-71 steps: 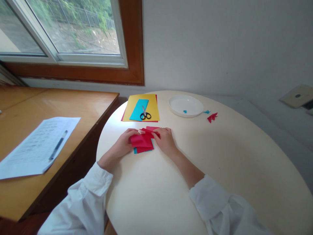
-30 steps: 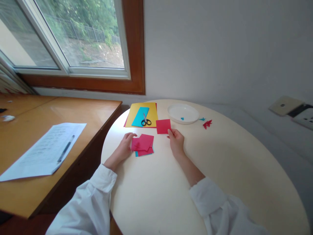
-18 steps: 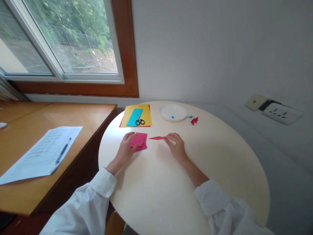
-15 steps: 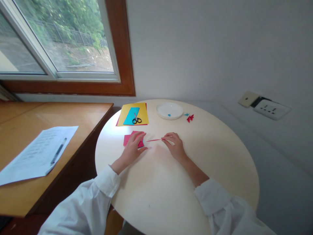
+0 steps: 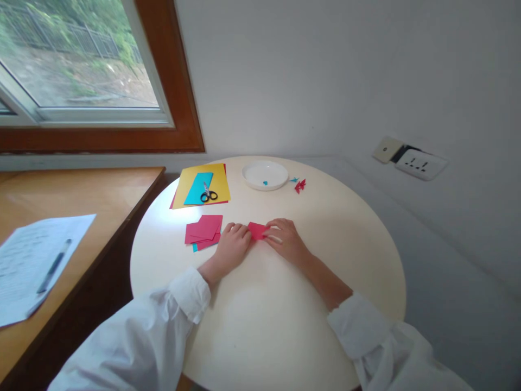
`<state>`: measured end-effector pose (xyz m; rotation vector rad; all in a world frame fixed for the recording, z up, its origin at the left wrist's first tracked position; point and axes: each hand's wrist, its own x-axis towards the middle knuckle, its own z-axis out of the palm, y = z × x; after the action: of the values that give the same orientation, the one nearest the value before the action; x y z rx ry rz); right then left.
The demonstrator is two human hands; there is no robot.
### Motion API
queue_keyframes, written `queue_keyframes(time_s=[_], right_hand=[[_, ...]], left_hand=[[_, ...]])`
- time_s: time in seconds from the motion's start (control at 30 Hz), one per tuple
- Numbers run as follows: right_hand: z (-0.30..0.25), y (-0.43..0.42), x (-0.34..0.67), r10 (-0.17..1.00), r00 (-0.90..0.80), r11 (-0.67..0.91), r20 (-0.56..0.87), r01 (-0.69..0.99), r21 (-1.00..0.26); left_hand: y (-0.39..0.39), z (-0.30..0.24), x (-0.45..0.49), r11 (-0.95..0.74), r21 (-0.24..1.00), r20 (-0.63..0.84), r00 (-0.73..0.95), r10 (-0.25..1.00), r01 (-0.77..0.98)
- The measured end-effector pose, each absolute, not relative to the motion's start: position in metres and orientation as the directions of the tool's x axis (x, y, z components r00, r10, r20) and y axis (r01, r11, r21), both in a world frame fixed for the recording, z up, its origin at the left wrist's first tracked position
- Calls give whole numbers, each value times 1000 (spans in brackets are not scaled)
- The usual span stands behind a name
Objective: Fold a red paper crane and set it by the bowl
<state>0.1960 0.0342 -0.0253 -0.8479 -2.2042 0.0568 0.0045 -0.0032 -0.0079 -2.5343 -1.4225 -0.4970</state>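
Note:
A small square of red paper (image 5: 256,231) lies between my two hands, low over the round table (image 5: 277,320). My left hand (image 5: 233,245) has its fingers closed on the paper's left edge. On the other side, my right hand (image 5: 285,239) pinches the right edge between thumb and fingers. Left of my left hand is a loose pile of red paper squares (image 5: 207,227), overlapping one another, with a blue corner (image 5: 195,247) showing beneath.
At the back left, scissors (image 5: 208,195) with black handles rest on blue paper (image 5: 197,190) over yellow and red sheets (image 5: 222,182). A white plate (image 5: 265,168) holds a blue scrap. Beside it are small folded red (image 5: 300,186) and blue (image 5: 294,180) paper pieces.
The red paper, seen edge-on in my right hand before, now shows its face. My left hand has left the pile and taken the paper's left side. The view has shifted to the right.

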Motion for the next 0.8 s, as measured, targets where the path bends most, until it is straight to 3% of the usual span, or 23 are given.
queue_keyframes(time_s=[0.13,0.3,0.57,0.8], right_hand=[[-25,35,198,624,-539,771,566,541,-335],[-16,34,208,760,-546,645,354,565,-514],[-2,33,229,877,-441,448,192,603,-660],[5,26,223,906,-411,365,99,642,-674]], left_hand=[[-3,-10,6,-530,-36,336,510,792,847],[-10,-11,11,-547,-21,317,524,790,837],[-30,-6,20,-703,268,310,632,710,659],[-39,-5,22,-788,264,243,753,612,555]])
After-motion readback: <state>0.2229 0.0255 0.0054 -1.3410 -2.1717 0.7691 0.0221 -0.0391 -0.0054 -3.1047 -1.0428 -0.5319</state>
